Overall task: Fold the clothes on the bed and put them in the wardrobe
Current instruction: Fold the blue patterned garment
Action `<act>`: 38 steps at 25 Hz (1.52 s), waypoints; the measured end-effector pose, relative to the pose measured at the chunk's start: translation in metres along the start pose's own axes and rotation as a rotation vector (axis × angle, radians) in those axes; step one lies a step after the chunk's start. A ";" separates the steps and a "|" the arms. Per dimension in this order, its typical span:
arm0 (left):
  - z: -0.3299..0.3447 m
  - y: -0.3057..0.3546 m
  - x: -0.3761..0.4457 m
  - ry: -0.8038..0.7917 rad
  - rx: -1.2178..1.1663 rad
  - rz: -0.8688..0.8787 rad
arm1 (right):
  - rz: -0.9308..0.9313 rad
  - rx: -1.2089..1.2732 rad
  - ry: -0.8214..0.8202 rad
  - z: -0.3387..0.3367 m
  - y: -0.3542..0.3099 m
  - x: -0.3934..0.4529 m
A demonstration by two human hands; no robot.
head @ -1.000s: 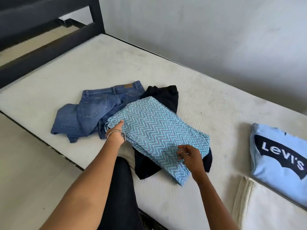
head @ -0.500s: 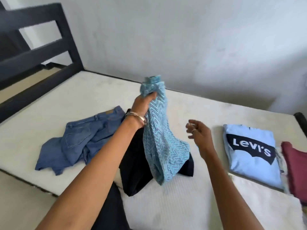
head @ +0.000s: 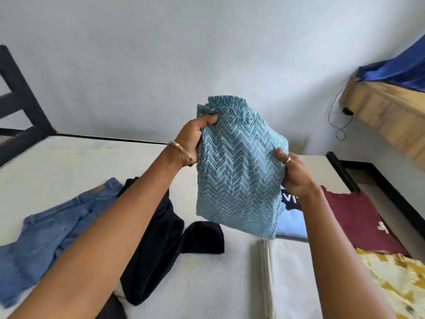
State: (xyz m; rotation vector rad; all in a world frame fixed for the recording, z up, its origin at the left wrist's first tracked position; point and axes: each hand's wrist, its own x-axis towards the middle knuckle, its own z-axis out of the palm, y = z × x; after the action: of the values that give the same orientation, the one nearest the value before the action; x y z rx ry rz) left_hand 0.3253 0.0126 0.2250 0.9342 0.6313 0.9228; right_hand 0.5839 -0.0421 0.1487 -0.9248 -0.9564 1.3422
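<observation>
The person is holding the zigzag-patterned blue garment [head: 239, 171] up in the air above the bed [head: 69, 162], its gathered waistband at the top. The left hand [head: 195, 139] is gripping it, fingers clamped on the upper left corner just under the waistband; the right hand [head: 295, 173] is pinching the right edge lower down, thumb over the cloth. The garment is hanging in several layers, so by my reading it is already partly folded and is being squared up or carried across.

Taking that garment as the landmark: to its right on the bed, a folded light blue shirt [head: 291, 224] is lying partly behind it, a folded maroon shirt [head: 358, 219] is lying beyond that, and a yellow patterned piece [head: 395, 284] is lying nearer the camera. Those look finished. Below and to its left, a black garment [head: 161, 240] and blue jeans [head: 46, 240] are lying loose and rumpled, so they still appear to need folding. Nothing seems to have gone to the wardrobe yet; I judge the job around half done on folding alone.

No wardrobe is showing. The light blue shirt's print is mostly covered, the yellow piece is cut off at the frame edge, and a pale folded cloth [head: 264, 272] below the garment is hard to identify.
</observation>
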 end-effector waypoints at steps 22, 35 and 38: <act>-0.092 -0.100 -0.065 -0.097 0.719 0.072 | -0.065 -0.471 -0.037 -0.018 0.073 -0.052; -0.149 -0.226 -0.119 -0.499 1.012 -0.443 | 0.463 -0.355 -0.314 -0.042 0.180 -0.134; -0.144 -0.193 -0.076 -0.245 0.705 -0.313 | 0.282 -0.103 -0.102 -0.044 0.164 -0.091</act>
State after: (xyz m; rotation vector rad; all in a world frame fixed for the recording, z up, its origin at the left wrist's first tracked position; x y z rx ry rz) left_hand 0.2489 -0.0512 -0.0072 1.4947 0.8806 0.2835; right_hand 0.5676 -0.1292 -0.0225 -1.1098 -1.0073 1.6015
